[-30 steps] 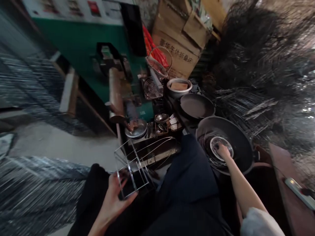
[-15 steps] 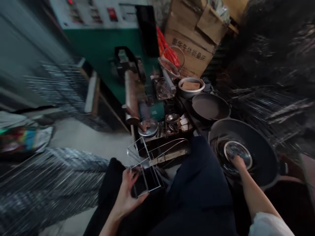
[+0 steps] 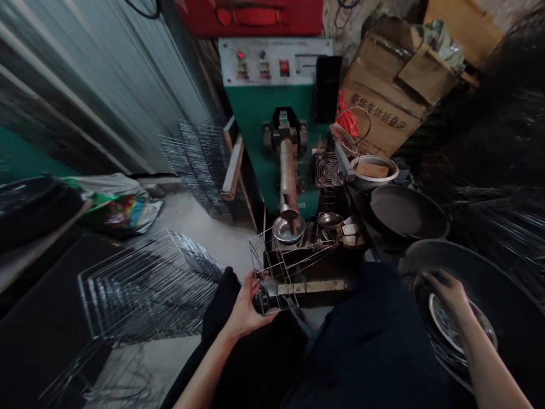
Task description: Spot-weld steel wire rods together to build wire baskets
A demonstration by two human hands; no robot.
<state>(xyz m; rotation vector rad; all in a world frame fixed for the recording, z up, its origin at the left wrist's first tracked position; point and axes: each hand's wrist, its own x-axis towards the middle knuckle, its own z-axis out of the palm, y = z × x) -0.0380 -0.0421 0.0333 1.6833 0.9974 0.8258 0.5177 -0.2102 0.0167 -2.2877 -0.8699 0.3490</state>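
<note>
My left hand (image 3: 251,309) grips a wire rack (image 3: 276,284), a boxy frame of thin metal rods, with its thumb below and fingers at the near side. The rack is tilted in front of my knees, below the green welding machine (image 3: 242,113) and its copper-coloured arm (image 3: 288,176). Over a large dark pan (image 3: 506,284) on the right, my right hand (image 3: 451,292) reaches in beside a round metal dish (image 3: 462,321) ringed by dark, thin wire pieces (image 3: 426,312). Its fingers are bent together at the wires; what they pinch is too dark and blurred to make out.
Stacked wire racks (image 3: 149,284) stand at my left, with more wire grids (image 3: 193,159) behind. Under the machine arm sits a small metal bowl (image 3: 289,229). A second dark pan (image 3: 409,213), a basin with a brick (image 3: 372,170) and a cardboard box (image 3: 383,91) are right.
The view has swung left, so the scene sits further right. My right hand has shifted from the middle of the round dish to the wires at its far side. My left hand keeps the rack.
</note>
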